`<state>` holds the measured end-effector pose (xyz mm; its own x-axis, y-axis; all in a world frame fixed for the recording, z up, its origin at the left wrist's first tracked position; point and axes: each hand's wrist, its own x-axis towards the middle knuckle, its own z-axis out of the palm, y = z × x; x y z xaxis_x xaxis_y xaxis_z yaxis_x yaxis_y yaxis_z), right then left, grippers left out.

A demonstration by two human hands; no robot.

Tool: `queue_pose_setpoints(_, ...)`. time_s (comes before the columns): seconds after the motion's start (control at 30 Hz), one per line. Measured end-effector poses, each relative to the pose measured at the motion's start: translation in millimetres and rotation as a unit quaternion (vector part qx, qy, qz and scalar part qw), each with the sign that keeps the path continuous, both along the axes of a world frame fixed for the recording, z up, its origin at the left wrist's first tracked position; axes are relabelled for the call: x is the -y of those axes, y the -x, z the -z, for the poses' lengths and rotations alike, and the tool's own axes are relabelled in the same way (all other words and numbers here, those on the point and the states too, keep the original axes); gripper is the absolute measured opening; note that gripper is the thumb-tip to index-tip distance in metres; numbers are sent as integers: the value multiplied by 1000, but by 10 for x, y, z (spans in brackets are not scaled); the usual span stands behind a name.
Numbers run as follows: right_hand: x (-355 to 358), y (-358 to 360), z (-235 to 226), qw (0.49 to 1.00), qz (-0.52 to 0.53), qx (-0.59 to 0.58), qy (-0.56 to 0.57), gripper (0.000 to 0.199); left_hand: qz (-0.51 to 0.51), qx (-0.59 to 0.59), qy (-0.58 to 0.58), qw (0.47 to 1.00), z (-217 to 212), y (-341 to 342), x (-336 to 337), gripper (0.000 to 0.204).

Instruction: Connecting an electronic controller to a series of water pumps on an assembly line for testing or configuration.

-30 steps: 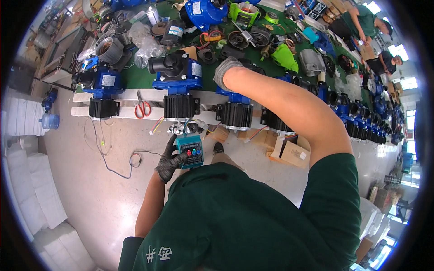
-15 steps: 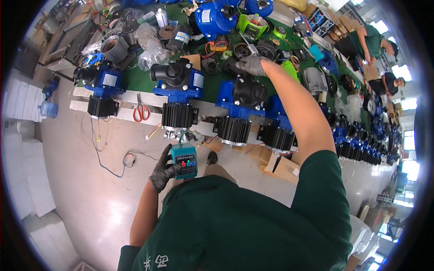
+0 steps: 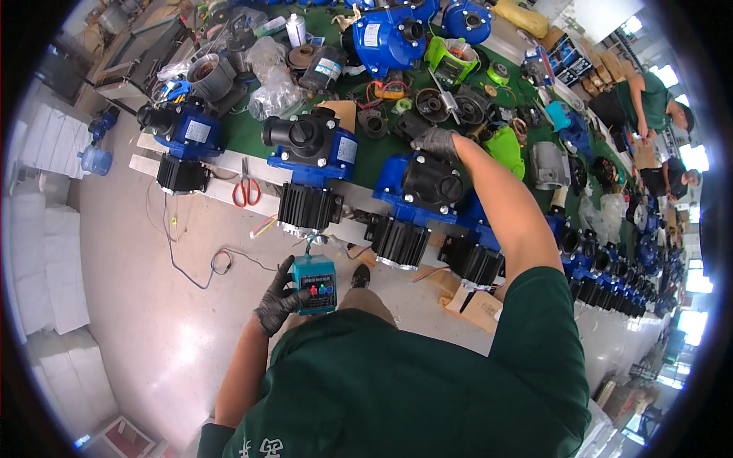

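Note:
My left hand point(image 3: 276, 299), in a dark glove, grips a teal control box point(image 3: 314, 284) with small coloured buttons in front of my body. Its thumb lies on the box's face beside the red button. A short cable runs from the top of the box up toward the black finned motor point(image 3: 307, 211) of a blue pump point(image 3: 334, 156). My right hand point(image 3: 437, 143), gloved too, is stretched out to the far side of another blue pump with a black cover point(image 3: 429, 182). Its fingers curl down there beside a dark part point(image 3: 412, 127); the fingertips are hidden.
Red-handled scissors point(image 3: 246, 191) lie at the bench edge between two pumps. Loose parts, a grey motor housing point(image 3: 211, 78) and a large blue pump point(image 3: 382, 42) crowd the green bench. A cable point(image 3: 221, 264) trails on the floor. Two people point(image 3: 658, 107) are at the far right.
The whole view has shifted, so the bench sits lower and farther right. My right hand has come slightly nearer along the pump's far side; my left hand keeps its hold on the box.

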<state>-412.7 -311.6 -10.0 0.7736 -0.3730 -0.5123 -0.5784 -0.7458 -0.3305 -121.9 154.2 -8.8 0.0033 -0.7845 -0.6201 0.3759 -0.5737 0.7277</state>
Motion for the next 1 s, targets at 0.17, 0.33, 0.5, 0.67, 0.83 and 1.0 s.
queue_pose_setpoints(0.17, -125, -168, -253, 996, 62, -52, -45, 30, -2, -1, -4, 1000, 4, -7, -2, 100)
queue_pose_setpoints(0.33, -159, -101, -269, 944, 284, -18, -168, 41, 0, -5, 5, 1000, 23, -5, 2, 99)
queue_pose_setpoints(0.5, -183, -173, -291, 929, 295, 18, -222, 50, 0, 9, 4, 1000, 20, -24, -18, 97)
queue_pose_setpoints(0.67, -36, -97, -26, 938, 280, -58, -196, 63, 5, 11, 2, 1000, 9, -15, 5, 97)
queue_pose_setpoints(0.83, -175, -189, -389, 952, 257, -28, -162, 60, 6, 5, 6, 1000, 11, -7, -2, 95)
queue_pose_setpoints(1.0, -399, -557, -791, 995, 81, 5, -65, 56, 6, -3, 15, 1000, 37, -30, -5, 96)
